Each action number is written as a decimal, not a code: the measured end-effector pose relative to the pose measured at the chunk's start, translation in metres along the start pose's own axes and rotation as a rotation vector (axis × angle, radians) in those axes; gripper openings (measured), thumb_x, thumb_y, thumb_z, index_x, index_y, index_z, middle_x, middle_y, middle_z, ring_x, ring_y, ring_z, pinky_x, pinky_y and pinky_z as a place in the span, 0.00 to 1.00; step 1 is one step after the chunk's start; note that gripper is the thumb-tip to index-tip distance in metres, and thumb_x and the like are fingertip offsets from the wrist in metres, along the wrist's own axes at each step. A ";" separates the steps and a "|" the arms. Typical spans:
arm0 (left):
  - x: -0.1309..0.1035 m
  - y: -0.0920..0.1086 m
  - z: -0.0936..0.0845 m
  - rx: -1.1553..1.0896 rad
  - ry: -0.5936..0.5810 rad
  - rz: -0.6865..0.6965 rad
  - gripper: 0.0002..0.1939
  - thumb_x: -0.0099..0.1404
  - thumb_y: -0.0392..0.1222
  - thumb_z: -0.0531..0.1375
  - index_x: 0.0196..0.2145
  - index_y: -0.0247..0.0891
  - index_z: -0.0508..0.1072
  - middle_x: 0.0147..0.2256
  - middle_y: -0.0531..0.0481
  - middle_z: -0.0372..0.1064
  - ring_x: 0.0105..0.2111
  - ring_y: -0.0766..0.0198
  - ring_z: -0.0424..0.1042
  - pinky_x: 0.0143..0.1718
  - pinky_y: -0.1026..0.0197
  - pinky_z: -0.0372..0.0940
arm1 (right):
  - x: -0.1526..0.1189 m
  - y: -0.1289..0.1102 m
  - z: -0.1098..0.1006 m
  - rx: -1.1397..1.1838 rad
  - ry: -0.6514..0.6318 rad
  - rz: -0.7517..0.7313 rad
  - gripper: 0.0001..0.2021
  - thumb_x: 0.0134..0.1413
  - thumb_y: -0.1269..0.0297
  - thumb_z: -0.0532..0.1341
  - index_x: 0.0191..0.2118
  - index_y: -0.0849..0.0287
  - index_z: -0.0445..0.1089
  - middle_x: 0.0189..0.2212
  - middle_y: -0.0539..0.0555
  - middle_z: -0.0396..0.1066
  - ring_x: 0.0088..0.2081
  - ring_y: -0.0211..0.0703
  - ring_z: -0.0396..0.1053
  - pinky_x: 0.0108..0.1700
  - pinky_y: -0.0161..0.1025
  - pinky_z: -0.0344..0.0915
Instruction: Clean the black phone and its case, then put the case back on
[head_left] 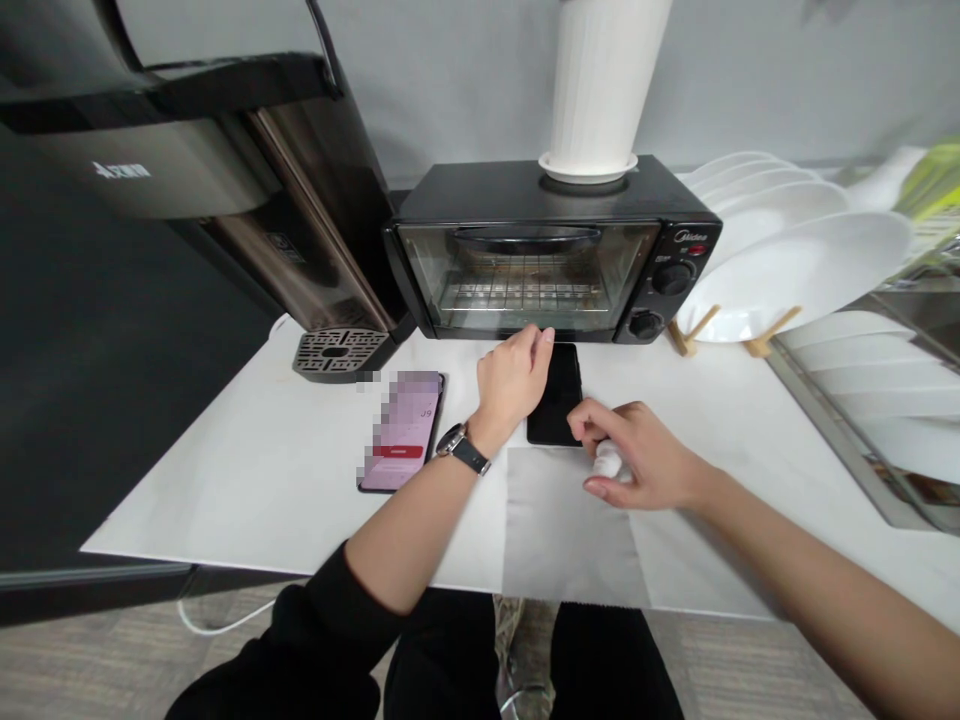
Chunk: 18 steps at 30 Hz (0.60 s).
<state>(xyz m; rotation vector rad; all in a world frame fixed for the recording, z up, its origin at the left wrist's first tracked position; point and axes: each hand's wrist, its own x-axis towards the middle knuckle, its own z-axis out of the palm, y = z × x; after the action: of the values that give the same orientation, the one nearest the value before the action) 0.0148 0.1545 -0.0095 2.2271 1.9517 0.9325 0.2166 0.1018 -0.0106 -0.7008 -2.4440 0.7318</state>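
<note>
My left hand (pixel 516 372), with a black watch (pixel 463 448) on its wrist, is closed at the left edge of a black phone (pixel 556 400) in front of the oven; what its fingers hold, if anything, is hidden. My right hand (pixel 637 450) is curled around a small white object (pixel 607 461), just right of the black phone. Below both hands a grey cloth (pixel 571 535) lies flat, reaching the counter's front edge. Another phone (pixel 405 432) with a lit pink screen lies left of my left forearm.
Behind the hands stands a black toaster oven (pixel 525 275) with a white pot (pixel 606 90) on top. A drinks machine (pixel 300 220) is at the left. White plates (pixel 810 265) stand in wooden racks at the right, near a sink edge (pixel 832 430).
</note>
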 end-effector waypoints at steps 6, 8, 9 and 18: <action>0.000 0.001 0.000 0.004 -0.010 -0.016 0.25 0.82 0.56 0.41 0.39 0.43 0.72 0.37 0.50 0.78 0.36 0.58 0.76 0.31 0.58 0.52 | -0.001 0.005 -0.002 -0.096 0.009 -0.013 0.12 0.60 0.53 0.57 0.41 0.51 0.56 0.26 0.44 0.69 0.23 0.38 0.64 0.30 0.37 0.54; 0.000 0.001 0.000 0.009 -0.018 -0.018 0.25 0.82 0.57 0.41 0.39 0.43 0.72 0.37 0.49 0.78 0.36 0.58 0.76 0.31 0.58 0.52 | 0.000 0.006 -0.002 -0.095 -0.006 0.020 0.15 0.61 0.49 0.59 0.43 0.52 0.58 0.28 0.44 0.71 0.24 0.39 0.67 0.32 0.37 0.55; 0.000 0.001 0.000 0.011 -0.020 -0.017 0.26 0.82 0.57 0.41 0.39 0.43 0.72 0.37 0.49 0.78 0.36 0.57 0.77 0.31 0.58 0.51 | 0.000 0.007 -0.003 -0.093 -0.015 0.034 0.16 0.60 0.49 0.60 0.45 0.52 0.58 0.28 0.44 0.72 0.24 0.39 0.67 0.32 0.37 0.55; 0.000 0.002 0.001 0.013 -0.008 -0.005 0.25 0.82 0.56 0.41 0.38 0.43 0.71 0.37 0.50 0.78 0.36 0.58 0.77 0.31 0.57 0.50 | -0.001 0.010 0.000 -0.075 -0.019 0.032 0.13 0.58 0.55 0.59 0.44 0.52 0.57 0.27 0.43 0.72 0.22 0.37 0.66 0.32 0.37 0.55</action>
<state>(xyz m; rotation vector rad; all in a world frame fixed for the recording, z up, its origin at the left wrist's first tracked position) 0.0165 0.1543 -0.0094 2.2279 1.9656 0.9118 0.2212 0.1088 -0.0170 -0.7666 -2.4938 0.6651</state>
